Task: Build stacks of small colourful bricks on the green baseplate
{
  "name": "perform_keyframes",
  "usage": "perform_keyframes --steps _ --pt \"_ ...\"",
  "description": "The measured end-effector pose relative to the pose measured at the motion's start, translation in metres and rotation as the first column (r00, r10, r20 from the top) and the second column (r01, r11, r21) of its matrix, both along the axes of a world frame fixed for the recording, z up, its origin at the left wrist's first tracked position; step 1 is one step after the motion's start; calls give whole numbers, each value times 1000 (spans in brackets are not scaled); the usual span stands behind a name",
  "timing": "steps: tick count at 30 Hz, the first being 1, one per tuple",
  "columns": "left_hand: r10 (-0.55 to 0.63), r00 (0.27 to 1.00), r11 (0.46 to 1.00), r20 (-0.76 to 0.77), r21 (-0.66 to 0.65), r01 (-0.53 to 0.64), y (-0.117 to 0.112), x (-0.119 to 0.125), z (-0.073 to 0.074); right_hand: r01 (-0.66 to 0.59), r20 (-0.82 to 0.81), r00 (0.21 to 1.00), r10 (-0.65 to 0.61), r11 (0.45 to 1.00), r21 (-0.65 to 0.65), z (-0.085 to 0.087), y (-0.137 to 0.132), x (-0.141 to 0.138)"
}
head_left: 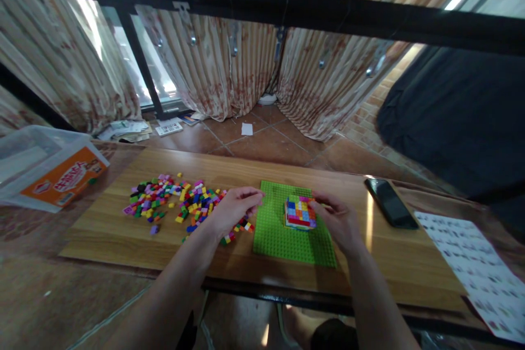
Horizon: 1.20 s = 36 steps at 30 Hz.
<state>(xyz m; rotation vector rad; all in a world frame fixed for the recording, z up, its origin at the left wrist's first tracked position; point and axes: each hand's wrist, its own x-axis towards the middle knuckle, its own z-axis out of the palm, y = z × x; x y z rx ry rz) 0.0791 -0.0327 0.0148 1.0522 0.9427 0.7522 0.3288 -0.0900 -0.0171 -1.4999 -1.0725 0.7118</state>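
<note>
A green baseplate (279, 235) lies on a wooden board (123, 229). On it stands a small multicoloured block of bricks (301, 212). My right hand (338, 219) rests against the block's right side, fingers curled around it. My left hand (233, 209) hovers at the baseplate's left edge with fingertips pinched together; what they hold is too small to make out. A pile of loose coloured bricks (176, 202) spreads over the board left of that hand.
A clear plastic box with an orange label (53, 172) sits at the far left. A black phone (390, 202) lies right of the baseplate, and a printed sheet (471, 262) at the far right. Curtains and a black rail stand beyond the table.
</note>
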Motion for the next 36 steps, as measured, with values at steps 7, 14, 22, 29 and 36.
perform_keyframes --steps 7,14,22,29,36 --pt "234 970 971 70 35 -237 15 -28 5 281 17 953 -302 906 318 18 1 -21" --pt "532 829 837 174 38 -546 29 -67 18 -104 412 910 -43 939 327 20 -9 -88" --pt "648 743 752 -167 299 -588 40 -122 14 -472 603 745 284 863 178 2 -12 -144" --pt "506 365 851 -781 521 -66 37 -159 3 -487 601 728 330 866 115 -3 -7 -145" --pt "346 283 917 -895 386 101 31 -148 -3 -501 606 712 356 861 82 -8 -6 -146"
